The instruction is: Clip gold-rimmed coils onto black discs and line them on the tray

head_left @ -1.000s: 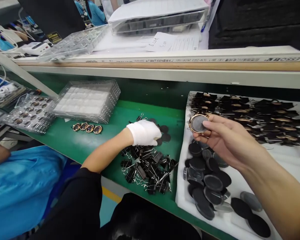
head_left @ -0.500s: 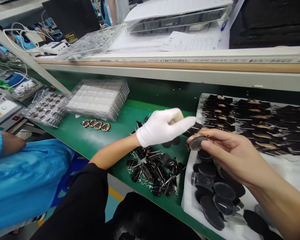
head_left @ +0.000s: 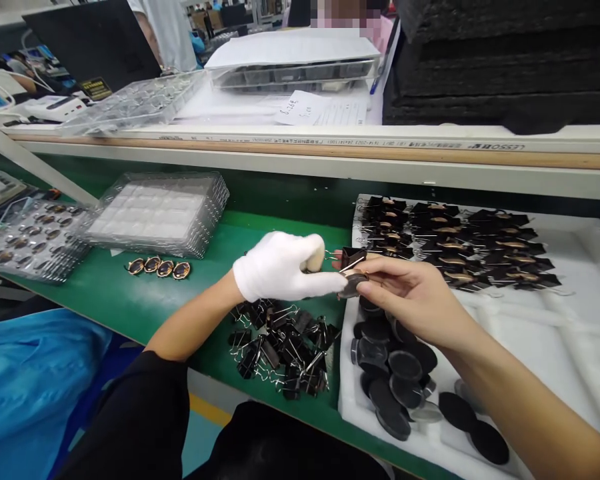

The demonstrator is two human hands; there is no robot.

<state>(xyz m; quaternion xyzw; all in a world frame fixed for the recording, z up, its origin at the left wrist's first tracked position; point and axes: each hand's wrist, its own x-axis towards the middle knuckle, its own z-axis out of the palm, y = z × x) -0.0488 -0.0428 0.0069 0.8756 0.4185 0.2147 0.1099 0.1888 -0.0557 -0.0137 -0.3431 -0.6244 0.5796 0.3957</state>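
My right hand point(head_left: 405, 283), bare, pinches a dark round disc point(head_left: 353, 285) with a gold-coloured part along its upper edge. A black binder clip point(head_left: 353, 256) sits right above the disc, close to my right fingertips. My left hand point(head_left: 285, 267), in a white glove, is bent round the clip's wire handles, its thumb reaching to the disc; the fingers partly hide the grip. Below my left hand lies a pile of black binder clips point(head_left: 287, 350) on the green table point(head_left: 205, 293). Several dark round discs point(head_left: 405, 367) lie under my right hand in a white foam tray point(head_left: 545, 333).
Rows of clipped gold pieces point(head_left: 450, 243) fill the tray's far part. Several gold-rimmed round pieces point(head_left: 165, 268) lie left, near stacked clear trays point(head_left: 155, 213). A shelf edge point(head_left: 300, 150) crosses behind. Someone's blue clothing point(head_left: 35, 380) is at lower left.
The view has swung right, so things appear further left. My left hand has come closer to the disc in my right hand, and the binder clip now shows above the disc.
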